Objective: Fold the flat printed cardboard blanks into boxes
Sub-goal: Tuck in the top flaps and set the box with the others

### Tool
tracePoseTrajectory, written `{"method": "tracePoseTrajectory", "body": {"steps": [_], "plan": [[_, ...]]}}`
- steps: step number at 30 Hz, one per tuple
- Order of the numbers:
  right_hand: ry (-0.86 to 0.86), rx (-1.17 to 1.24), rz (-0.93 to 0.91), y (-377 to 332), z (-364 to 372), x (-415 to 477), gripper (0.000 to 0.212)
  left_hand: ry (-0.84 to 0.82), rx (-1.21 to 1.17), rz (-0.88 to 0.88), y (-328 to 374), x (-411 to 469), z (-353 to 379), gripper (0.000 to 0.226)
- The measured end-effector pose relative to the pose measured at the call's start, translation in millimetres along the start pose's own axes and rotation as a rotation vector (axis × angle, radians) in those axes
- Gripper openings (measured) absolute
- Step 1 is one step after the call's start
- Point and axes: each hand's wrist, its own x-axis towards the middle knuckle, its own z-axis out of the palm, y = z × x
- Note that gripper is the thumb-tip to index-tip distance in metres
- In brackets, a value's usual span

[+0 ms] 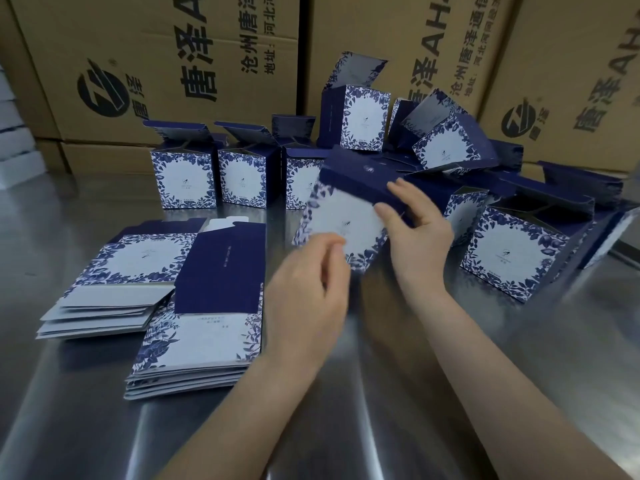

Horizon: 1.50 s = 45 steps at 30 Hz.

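Observation:
A blue-and-white floral box point(337, 216) is tilted above the steel table, partly blurred. My right hand point(417, 230) grips its right side, thumb on the white front face and fingers on the dark blue side panel. My left hand point(308, 282) is at the box's lower left corner with loosely curled fingers; whether it touches the card is unclear. Two stacks of flat printed blanks lie at the left, a near stack of blanks point(207, 327) and a far stack of blanks point(114, 282).
Three folded boxes point(185, 180) stand in a row behind the stacks with top flaps open. More folded boxes point(512, 252) are piled at the back right. Large brown cartons point(156, 64) wall off the back. The steel table point(381, 393) reaches toward me.

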Motion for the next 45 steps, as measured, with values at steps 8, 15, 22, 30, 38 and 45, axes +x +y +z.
{"method": "tracePoseTrajectory", "body": {"steps": [8, 15, 22, 30, 38, 45], "plan": [[0.182, -0.272, -0.25, -17, 13, 93, 0.032, -0.475, 0.134, 0.075, 13, -29, 19, 0.018], [0.158, -0.582, -0.146, 7, 30, 155, 0.024, -0.666, 0.244, -0.032, 4, -37, 28, 0.016], [-0.002, -0.783, -0.103, 19, 41, 166, 0.026, -0.78, 0.257, -0.045, 1, -42, 33, 0.016], [-0.223, -0.706, 0.101, 18, 43, 169, 0.059, -0.773, 0.261, -0.035, -3, -43, 38, 0.016], [-0.446, -0.507, 0.16, 26, 41, 173, 0.088, -0.777, 0.259, -0.05, -3, -41, 35, 0.017], [-0.415, -0.42, 0.088, 26, 28, 139, 0.082, -0.735, 0.298, -0.062, -2, -38, 32, 0.017]]}}
